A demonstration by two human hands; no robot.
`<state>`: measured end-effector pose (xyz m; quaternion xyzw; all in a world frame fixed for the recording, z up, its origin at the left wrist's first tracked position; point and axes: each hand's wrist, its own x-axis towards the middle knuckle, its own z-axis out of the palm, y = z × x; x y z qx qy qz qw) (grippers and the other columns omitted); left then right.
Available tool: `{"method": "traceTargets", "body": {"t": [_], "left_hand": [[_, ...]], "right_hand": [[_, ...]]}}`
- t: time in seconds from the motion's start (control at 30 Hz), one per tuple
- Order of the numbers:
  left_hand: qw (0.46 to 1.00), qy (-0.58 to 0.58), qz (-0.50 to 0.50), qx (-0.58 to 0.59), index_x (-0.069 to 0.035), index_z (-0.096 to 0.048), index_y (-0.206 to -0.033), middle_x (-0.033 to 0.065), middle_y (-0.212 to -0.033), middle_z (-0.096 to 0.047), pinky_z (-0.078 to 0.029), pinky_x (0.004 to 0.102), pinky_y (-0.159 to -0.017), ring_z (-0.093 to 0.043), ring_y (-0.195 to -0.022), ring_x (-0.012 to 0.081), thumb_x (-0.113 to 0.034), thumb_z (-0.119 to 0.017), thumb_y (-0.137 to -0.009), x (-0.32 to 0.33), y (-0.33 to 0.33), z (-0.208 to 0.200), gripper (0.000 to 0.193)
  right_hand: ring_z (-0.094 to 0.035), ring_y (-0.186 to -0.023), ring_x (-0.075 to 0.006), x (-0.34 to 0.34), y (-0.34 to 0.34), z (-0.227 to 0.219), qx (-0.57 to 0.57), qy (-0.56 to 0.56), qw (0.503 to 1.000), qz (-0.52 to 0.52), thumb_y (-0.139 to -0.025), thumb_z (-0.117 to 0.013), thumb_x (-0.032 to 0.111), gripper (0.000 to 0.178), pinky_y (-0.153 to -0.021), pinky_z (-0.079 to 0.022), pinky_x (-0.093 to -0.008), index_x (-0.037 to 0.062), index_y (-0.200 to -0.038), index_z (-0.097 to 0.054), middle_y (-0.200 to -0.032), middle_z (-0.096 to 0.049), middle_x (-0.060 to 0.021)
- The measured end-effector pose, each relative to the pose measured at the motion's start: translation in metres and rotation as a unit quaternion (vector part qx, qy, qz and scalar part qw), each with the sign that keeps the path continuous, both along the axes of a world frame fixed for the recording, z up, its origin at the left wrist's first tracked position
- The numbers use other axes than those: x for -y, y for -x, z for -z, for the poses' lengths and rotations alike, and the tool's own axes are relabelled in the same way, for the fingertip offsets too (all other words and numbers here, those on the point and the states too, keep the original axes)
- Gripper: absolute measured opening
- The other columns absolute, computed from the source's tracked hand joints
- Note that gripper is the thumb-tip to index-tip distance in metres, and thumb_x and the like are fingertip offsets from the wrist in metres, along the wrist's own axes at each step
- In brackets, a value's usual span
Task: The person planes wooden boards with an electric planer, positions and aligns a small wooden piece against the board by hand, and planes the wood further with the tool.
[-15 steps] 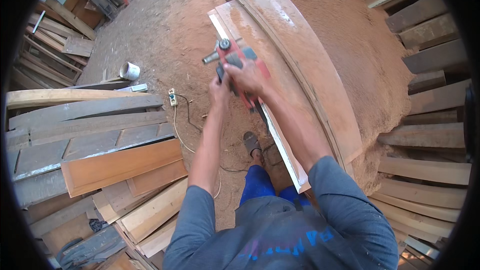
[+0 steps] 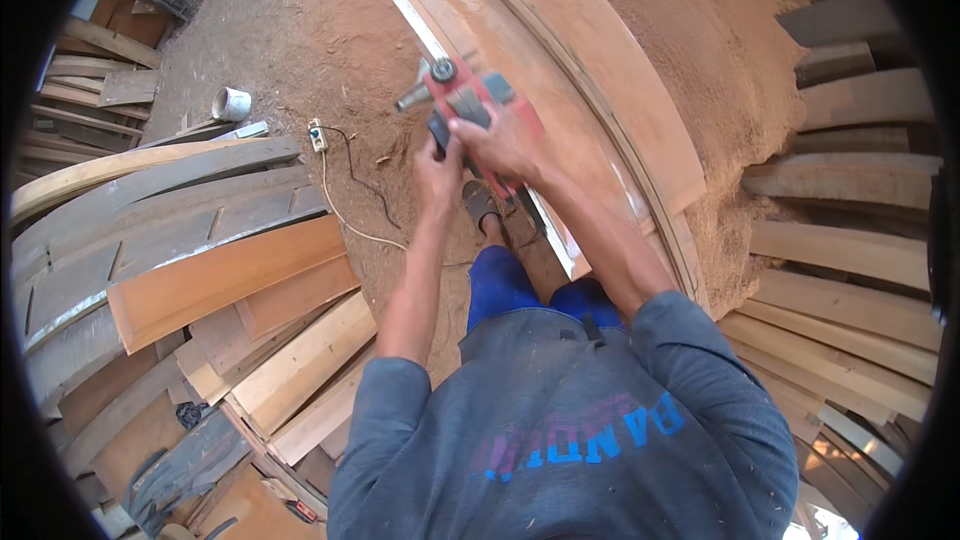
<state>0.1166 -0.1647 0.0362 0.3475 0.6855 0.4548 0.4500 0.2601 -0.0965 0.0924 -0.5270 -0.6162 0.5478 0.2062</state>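
Down toward the near end of the white-edged board (image 2: pixel 404 6) comes the red planer (image 2: pixel 452 90), left grip (image 2: pixel 438 175) and right grip (image 2: pixel 505 145) both wrapped around it; underside hidden, wide panel (image 2: pixel 610 40) cropped up top, open ground (image 2: pixel 290 55) leftward.

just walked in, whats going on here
A person holds a red power tool, apparently a planer, with both hands: the left hand at its left side, the right hand on top. The tool is over a long pale-edged board, next to a wide, dusty wooden panel with a wood strip lying along it. More boards lie on both sides.
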Motion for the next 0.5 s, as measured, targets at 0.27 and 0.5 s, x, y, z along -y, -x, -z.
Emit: {"method": "traceTargets", "body": {"t": [0.27,0.5], "left_hand": [[0.998,0.002,0.014,-0.058,0.002,-0.06,-0.137,0.0179,-0.099,-0.066,-0.052,0.0409,-0.084,-0.064,-0.093,0.0286,-0.029,-0.078,-0.09,0.25,-0.141,0.033,0.059],[0.997,0.068,-0.013,0.04,-0.004,-0.064,-0.136,0.0127,-0.098,-0.062,-0.051,0.035,-0.084,-0.061,-0.093,0.0226,-0.029,-0.081,-0.089,0.254,-0.142,0.042,0.056]], "right_hand": [[-0.068,-0.11,-0.0342,0.241,-0.155,0.0,-0.076,0.092,0.993,0.001,-0.088,-0.072,0.041,0.06,-0.097,-0.051,-0.0447,-0.0034,-0.127,-0.062,-0.117,-0.068,-0.0265],[-0.067,-0.102,-0.0336,0.24,-0.156,-0.004,-0.034,0.123,0.992,-0.009,-0.088,-0.073,0.042,0.053,-0.09,-0.051,-0.0448,-0.0022,-0.116,-0.063,-0.106,-0.067,-0.023]]}}
